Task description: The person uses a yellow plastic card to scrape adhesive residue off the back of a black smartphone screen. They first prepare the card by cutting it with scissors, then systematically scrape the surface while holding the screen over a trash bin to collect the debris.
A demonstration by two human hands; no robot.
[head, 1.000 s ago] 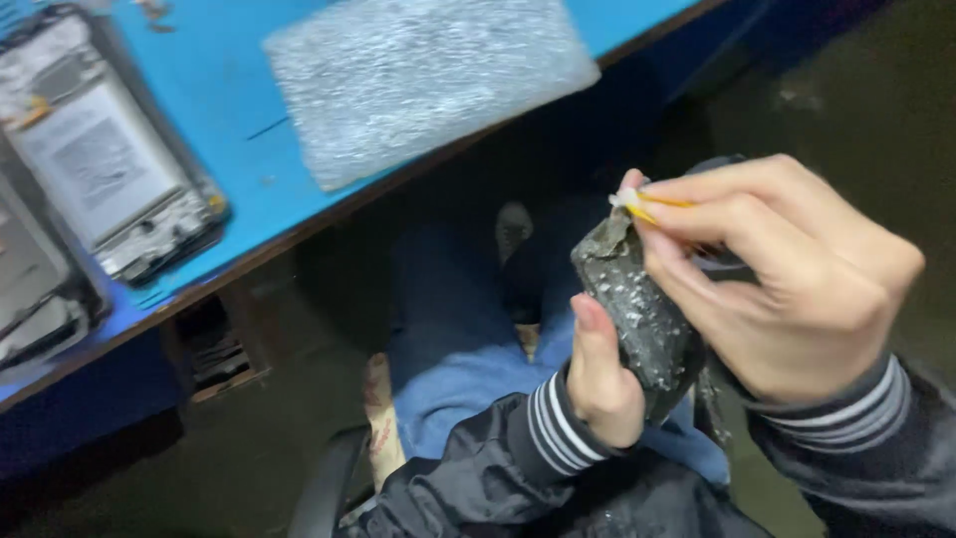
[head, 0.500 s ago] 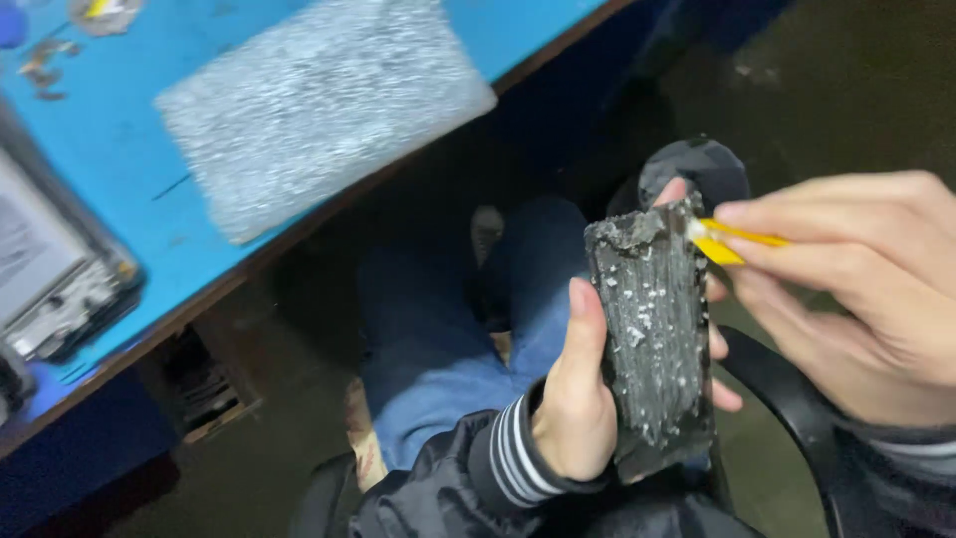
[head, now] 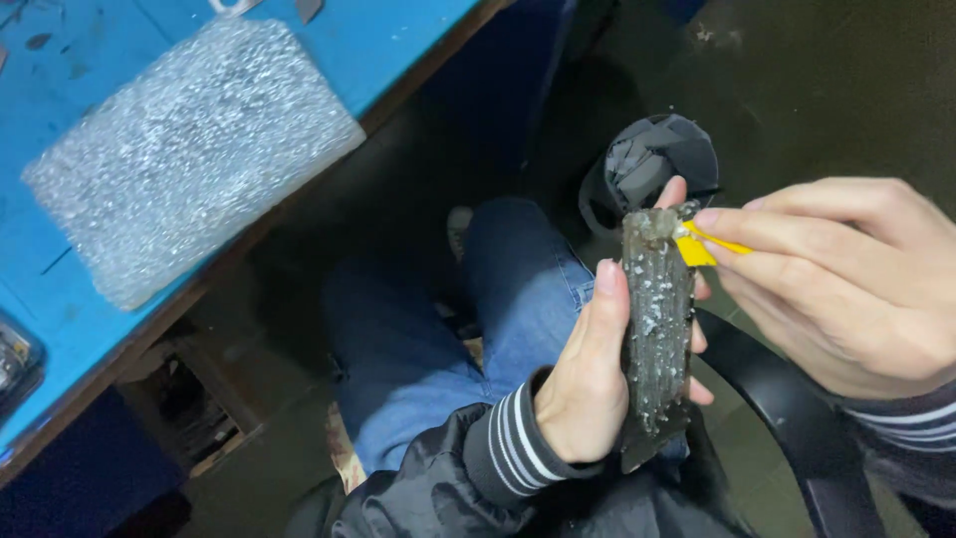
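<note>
Held thing: long, flat, dark grey panel crusted with pale flecks of glue or broken glass (head: 657, 329), upright and slightly tilted, over the lap, well clear of the tabletop.
Left hand: left hand (head: 588, 384) wrapped around the panel from the left, thumb along the near edge, fingers (head: 700, 339) curling round the far edge; firmly closed on it.
Right hand: right hand (head: 846, 284) to the right of the panel, thumb and fingers pinched narrow on a small yellow plastic pry tool (head: 702, 247).
Tool contact: tip touching the panel's top right corner.
Change: half a second ago the tool sat at the upper right edge, a little lower; now pressed at the very top corner, and the panel turned more edge-on to the camera. Judged as prying or scraping working along the top edge.
Behind the panel: round dark bin (head: 652, 164) on the floor, holding grey scraps.
Below: blue jeans (head: 478, 339), black jacket sleeve with white-striped cuff (head: 498, 453), black chair rim (head: 777, 399).
Upper left: bright blue tabletop (head: 398, 40) carrying a rectangular pad of bubble wrap (head: 189, 149), well apart from both hands.
</note>
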